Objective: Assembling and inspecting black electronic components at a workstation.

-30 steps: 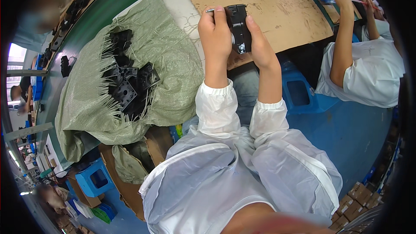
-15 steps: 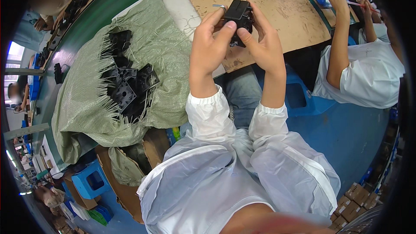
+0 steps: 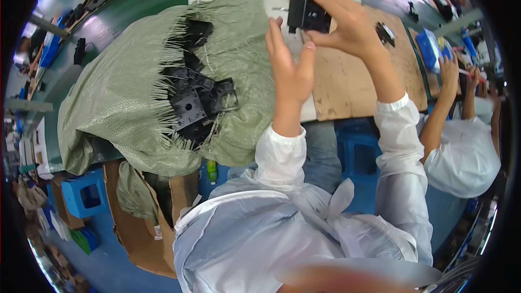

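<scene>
A black boxy plastic housing (image 3: 309, 14) with a thin metal rod sticking out on its left is over the far part of the bench. My right hand (image 3: 350, 28) grips it from the right, fingers over the far side and thumb at the near side. Just below and left of the housing is my left hand (image 3: 290, 70), its fingers apart and holding nothing. To the left, a green woven sack (image 3: 125, 81) gapes at a frayed opening, where several black plastic parts (image 3: 191, 106) lie in a heap.
A brown board (image 3: 347, 89) lies on the bench, with another black part (image 3: 385, 33) on it. A co-worker in white (image 3: 461, 146) sits at the right near a blue bin (image 3: 427, 51). Below are blue stools (image 3: 86, 195) and an open cardboard box (image 3: 133, 239).
The housing has gone from both hands to my right hand alone, farther over the bench. My left hand has let go and opened. The view has turned, shifting the sack rightward.
</scene>
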A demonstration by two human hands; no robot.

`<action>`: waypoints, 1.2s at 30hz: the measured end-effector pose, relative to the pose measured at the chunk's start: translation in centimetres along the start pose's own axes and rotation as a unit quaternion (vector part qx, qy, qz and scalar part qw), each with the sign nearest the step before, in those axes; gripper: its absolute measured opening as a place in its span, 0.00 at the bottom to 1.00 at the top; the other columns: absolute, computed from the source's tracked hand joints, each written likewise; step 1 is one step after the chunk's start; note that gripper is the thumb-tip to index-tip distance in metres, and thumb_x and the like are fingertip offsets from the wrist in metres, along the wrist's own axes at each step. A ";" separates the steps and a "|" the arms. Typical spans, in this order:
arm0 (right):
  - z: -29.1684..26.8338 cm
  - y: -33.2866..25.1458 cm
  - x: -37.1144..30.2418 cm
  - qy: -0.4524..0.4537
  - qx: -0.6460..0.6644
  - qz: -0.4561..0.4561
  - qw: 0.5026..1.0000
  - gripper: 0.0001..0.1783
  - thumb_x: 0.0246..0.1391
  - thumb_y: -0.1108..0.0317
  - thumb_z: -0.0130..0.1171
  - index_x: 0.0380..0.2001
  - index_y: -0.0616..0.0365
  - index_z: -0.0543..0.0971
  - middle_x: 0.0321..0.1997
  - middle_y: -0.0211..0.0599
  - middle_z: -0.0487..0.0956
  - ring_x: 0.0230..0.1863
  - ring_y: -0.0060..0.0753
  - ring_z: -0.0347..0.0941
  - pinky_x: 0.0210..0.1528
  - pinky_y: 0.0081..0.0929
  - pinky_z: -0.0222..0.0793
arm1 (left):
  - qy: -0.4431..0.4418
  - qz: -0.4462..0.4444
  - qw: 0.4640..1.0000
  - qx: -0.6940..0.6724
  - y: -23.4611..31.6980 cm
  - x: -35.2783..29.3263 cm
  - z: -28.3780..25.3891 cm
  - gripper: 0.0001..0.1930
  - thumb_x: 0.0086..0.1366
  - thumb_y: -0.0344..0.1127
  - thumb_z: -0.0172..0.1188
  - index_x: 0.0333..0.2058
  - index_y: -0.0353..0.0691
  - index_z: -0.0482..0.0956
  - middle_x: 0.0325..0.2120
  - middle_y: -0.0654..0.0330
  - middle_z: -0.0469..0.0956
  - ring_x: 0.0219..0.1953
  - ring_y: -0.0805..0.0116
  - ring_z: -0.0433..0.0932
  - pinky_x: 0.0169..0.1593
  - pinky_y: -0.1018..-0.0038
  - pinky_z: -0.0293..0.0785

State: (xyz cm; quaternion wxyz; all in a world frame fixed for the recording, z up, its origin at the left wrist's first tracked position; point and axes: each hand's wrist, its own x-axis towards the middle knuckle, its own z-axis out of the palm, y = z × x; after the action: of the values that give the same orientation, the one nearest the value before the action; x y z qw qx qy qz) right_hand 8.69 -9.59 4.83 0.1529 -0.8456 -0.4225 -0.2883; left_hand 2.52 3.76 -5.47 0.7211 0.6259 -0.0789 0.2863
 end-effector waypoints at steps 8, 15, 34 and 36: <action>6.7 13.3 9.4 -0.133 -0.174 0.106 0.970 0.28 0.37 0.59 0.68 0.45 0.58 0.77 0.40 0.49 0.80 0.47 0.52 0.75 0.50 0.43 0.71 | -0.007 0.009 0.990 0.139 1.3 -0.8 1.5 0.34 0.56 0.29 0.58 0.61 0.27 0.60 0.56 0.42 0.64 0.61 0.43 0.59 0.66 0.56 0.54; 12.4 24.3 7.3 -0.178 -0.298 0.149 0.926 0.27 0.41 0.58 0.66 0.44 0.60 0.78 0.40 0.47 0.82 0.45 0.52 0.77 0.53 0.39 0.71 | -0.070 -0.017 0.996 0.046 2.3 -0.6 2.5 0.30 0.55 0.27 0.56 0.58 0.29 0.63 0.51 0.45 0.67 0.55 0.46 0.61 0.62 0.55 0.56; 11.7 -10.4 6.5 -0.273 0.313 0.115 0.902 0.18 0.58 0.59 0.56 0.38 0.67 0.79 0.36 0.52 0.79 0.38 0.50 0.76 0.43 0.40 0.70 | 0.089 0.273 0.958 -0.002 7.8 -2.8 1.4 0.09 0.52 0.28 0.57 0.35 0.40 0.76 0.32 0.57 0.73 0.34 0.58 0.69 0.42 0.64 0.68; 10.3 -9.0 6.5 -0.289 0.317 0.211 0.878 0.17 0.58 0.59 0.57 0.36 0.66 0.80 0.30 0.48 0.79 0.35 0.40 0.75 0.40 0.35 0.69 | 0.075 0.272 0.959 -0.005 7.8 -2.3 0.9 0.07 0.52 0.28 0.57 0.32 0.39 0.76 0.31 0.56 0.73 0.34 0.58 0.69 0.42 0.64 0.67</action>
State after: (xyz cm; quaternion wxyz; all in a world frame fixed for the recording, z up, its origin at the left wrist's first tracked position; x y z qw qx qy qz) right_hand 8.28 5.04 0.84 0.3411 -0.8668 -0.3281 0.1572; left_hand -3.14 2.60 0.29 0.6232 0.5539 -0.1931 0.5172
